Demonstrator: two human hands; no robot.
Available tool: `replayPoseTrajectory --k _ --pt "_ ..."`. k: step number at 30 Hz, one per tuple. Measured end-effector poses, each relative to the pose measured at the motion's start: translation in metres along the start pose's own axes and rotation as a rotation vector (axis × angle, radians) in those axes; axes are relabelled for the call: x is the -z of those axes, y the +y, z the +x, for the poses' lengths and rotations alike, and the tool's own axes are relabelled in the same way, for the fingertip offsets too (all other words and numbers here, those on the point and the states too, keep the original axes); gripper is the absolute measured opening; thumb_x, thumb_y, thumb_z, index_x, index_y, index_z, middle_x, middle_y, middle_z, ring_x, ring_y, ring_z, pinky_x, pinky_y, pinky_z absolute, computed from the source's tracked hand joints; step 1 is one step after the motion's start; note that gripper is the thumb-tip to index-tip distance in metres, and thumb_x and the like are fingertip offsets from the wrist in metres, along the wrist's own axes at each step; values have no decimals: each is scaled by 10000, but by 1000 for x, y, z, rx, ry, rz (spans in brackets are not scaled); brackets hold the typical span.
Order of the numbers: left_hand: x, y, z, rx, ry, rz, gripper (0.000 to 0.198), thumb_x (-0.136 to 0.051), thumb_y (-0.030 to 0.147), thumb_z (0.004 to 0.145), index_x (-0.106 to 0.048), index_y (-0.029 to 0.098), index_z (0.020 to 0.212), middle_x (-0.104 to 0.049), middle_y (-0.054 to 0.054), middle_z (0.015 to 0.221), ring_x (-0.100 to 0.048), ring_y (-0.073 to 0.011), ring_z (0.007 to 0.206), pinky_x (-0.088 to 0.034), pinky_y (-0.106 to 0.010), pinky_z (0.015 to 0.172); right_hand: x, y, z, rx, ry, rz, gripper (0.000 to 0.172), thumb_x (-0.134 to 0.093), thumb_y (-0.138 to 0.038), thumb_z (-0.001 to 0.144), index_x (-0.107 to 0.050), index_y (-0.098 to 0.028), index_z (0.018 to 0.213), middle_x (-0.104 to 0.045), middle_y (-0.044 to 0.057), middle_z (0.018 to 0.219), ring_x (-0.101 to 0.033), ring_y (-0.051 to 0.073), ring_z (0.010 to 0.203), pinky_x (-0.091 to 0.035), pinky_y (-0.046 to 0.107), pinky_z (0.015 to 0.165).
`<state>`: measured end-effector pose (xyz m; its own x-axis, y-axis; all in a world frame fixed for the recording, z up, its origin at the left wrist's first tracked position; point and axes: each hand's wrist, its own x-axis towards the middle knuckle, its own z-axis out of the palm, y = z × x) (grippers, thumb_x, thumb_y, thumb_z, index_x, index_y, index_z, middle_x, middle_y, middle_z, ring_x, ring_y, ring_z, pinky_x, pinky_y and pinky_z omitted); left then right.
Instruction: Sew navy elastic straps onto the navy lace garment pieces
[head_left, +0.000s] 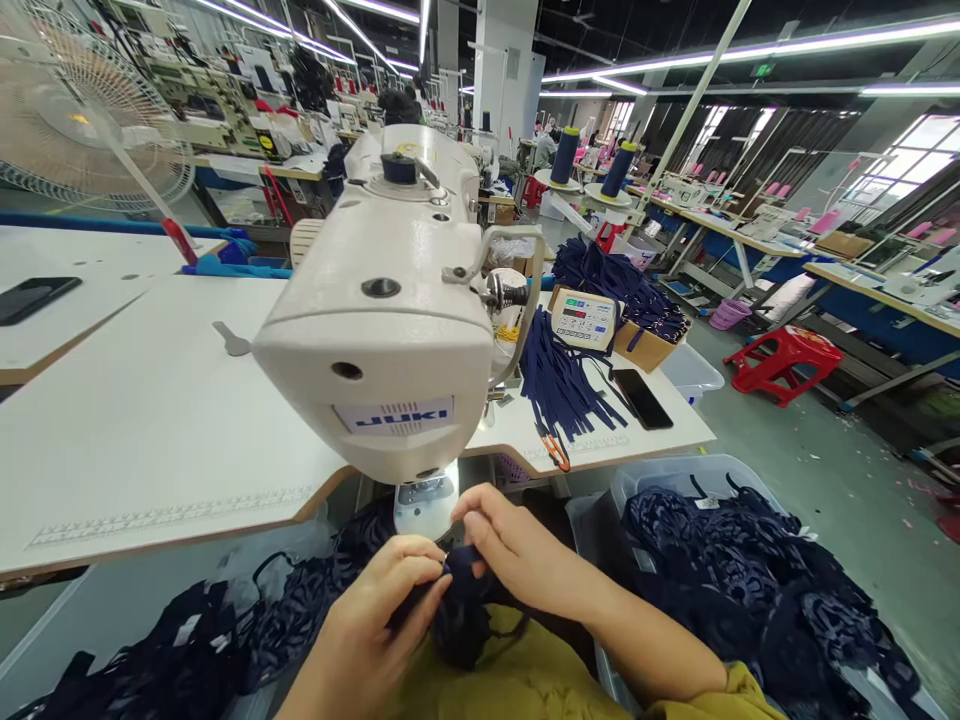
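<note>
A dark navy garment (459, 630), with a rounded cup-like part and a thin strap, hangs between my hands just above my lap. My left hand (379, 610) pinches one edge of it between thumb and fingers. From the other side, my right hand (517, 555) has its thumb and fingers closed on a navy band of the same garment. Both hands are close together, in front of and below the head of a white sewing machine (375, 330). The lit sewing bed (426, 510) is just beyond my fingertips. The exact pinch points are partly hidden.
Bins of navy lace garments flank me, one at left (172, 640) and one at right (735, 560). On the white table (187, 420) are navy strips (566, 380), orange-handled snips (553, 448), a phone (642, 398) and a control panel (583, 318). A fan (82, 120) stands left.
</note>
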<state>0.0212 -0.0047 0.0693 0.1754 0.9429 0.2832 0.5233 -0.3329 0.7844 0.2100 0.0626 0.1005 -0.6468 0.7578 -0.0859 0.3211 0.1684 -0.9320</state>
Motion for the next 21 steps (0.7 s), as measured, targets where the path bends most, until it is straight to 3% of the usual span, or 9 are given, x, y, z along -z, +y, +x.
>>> replayPoseTrajectory --k 3,7,11,13,17,21 --pt "1 -1 2 144 19 -142 98 -601 323 827 -603 230 797 -655 -18 875 -633 -125 823 -509 -180 755 6 -6 -2 134 99 -164 229 -497 -289 929 -489 -227 1149 -582 -33 800 -568 106 724 -424 217 671" --pt "3 0 2 340 41 -329 213 -629 417 792 -590 210 761 -662 -32 885 -628 -142 815 -523 -199 732 9 -3 1 345 179 -314 114 -566 -304 908 -587 -219 980 -627 12 895 -575 138 833 -440 256 758" --pt "3 0 2 437 98 -376 255 -649 437 774 -584 194 725 -675 -45 919 -624 -151 826 -525 -220 745 2 9 -2 492 462 -326 115 -531 -296 934 -623 -228 928 -656 33 916 -573 171 924 -418 342 897" --pt "1 -1 3 458 127 -377 269 -661 441 762 -584 190 707 -685 -48 929 -633 -153 817 -529 -221 734 -5 15 -6 450 443 -242 214 -457 -323 967 -643 -230 919 -674 28 878 -591 163 879 -430 329 874" --pt "-4 1 5 419 179 -328 239 -697 424 727 -617 199 723 -698 -27 874 -647 -149 810 -530 -209 747 -23 25 -8 257 173 61 415 -380 -521 958 -655 -212 971 -668 43 935 -607 166 898 -454 286 830" --pt "-7 6 7 344 173 -303 216 -683 411 739 -626 203 716 -699 -15 827 -648 -135 766 -528 -185 714 -42 32 -2 136 283 488 364 -623 -544 816 -607 -195 920 -603 17 879 -597 152 825 -485 249 763"
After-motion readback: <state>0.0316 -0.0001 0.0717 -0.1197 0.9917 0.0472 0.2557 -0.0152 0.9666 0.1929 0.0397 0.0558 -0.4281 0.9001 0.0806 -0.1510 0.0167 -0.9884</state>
